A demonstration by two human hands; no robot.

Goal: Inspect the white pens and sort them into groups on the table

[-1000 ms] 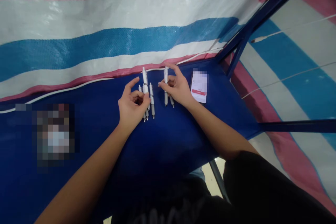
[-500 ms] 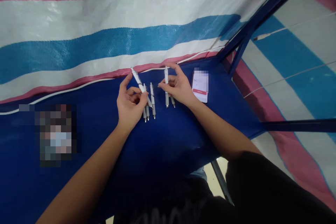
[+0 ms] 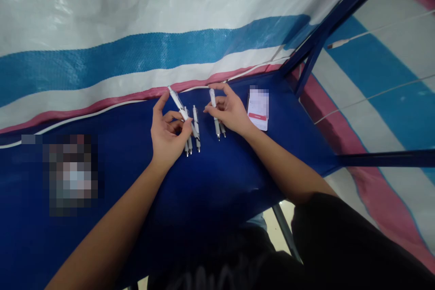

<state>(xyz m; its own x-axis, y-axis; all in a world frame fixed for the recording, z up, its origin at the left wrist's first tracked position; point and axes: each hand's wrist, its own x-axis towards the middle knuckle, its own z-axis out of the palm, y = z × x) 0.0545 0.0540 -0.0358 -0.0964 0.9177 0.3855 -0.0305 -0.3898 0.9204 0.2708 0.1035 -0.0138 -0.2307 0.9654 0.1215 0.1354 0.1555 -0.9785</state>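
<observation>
Left hand point(image 3: 165, 138) pinches a slanted pen point(image 3: 178, 103), its long axis eleven-to-five o'clock; at its three o'clock, the right hand point(image 3: 231, 112) pinches a second pen point(image 3: 216, 125). Between them, nearer the left, lies a third pen point(image 3: 195, 115).

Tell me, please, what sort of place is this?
Probably a makeshift, tent-like booth with a worktop: a striped sheet stands like a wall behind the blue table, and blue frame bars run along the right side.
</observation>
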